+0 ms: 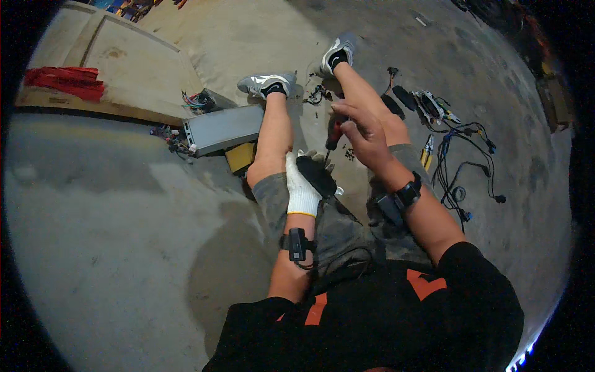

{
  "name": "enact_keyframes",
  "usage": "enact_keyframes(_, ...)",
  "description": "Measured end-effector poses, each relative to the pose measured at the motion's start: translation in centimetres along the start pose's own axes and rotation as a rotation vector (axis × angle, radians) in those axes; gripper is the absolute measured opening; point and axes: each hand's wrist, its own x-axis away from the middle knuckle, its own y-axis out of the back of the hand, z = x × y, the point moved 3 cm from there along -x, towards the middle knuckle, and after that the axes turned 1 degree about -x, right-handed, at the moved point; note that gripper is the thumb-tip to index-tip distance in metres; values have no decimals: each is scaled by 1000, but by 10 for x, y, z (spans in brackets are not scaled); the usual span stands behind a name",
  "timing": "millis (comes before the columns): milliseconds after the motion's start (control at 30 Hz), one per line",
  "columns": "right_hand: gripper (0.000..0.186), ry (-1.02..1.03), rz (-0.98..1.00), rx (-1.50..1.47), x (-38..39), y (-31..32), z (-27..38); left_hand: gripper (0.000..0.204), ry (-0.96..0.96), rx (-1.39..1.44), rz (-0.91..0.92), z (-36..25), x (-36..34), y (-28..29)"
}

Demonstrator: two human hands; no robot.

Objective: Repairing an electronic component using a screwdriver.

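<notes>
My left hand (299, 191), in a white knitted glove, grips a dark, rounded oval part (317, 176) between my thighs. Part of the glove's fingers is hidden behind it. My bare right hand (367, 137) is closed round the red and black handle of a screwdriver (334, 133). The shaft points down at the far edge of the oval part, and its tip seems to touch there; the exact contact is too small to see. A few small dark bits (349, 152) lie on the floor just right of the screwdriver.
To the right lie pliers with yellow handles (426, 160), black cables (445, 167), two dark oval pieces (405, 97) and a pale device (427, 106). At left, a grey metal box (224, 129) with wires and a yellow block (240, 157) adjoin a whitish panel (133, 56) bearing red cloth (65, 82).
</notes>
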Motion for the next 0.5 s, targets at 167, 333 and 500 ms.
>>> enact_keyframes(167,31,-83,137,-65,2,3,-3,62,12,-9,-56,5,0,-6)
enact_keyframes(333,30,114,80,161,1,-2,-6,63,29,-9,-24,0,2,1)
enact_keyframes(500,32,-20,103,-69,3,-3,-6,65,8,-33,-56,3,1,-4)
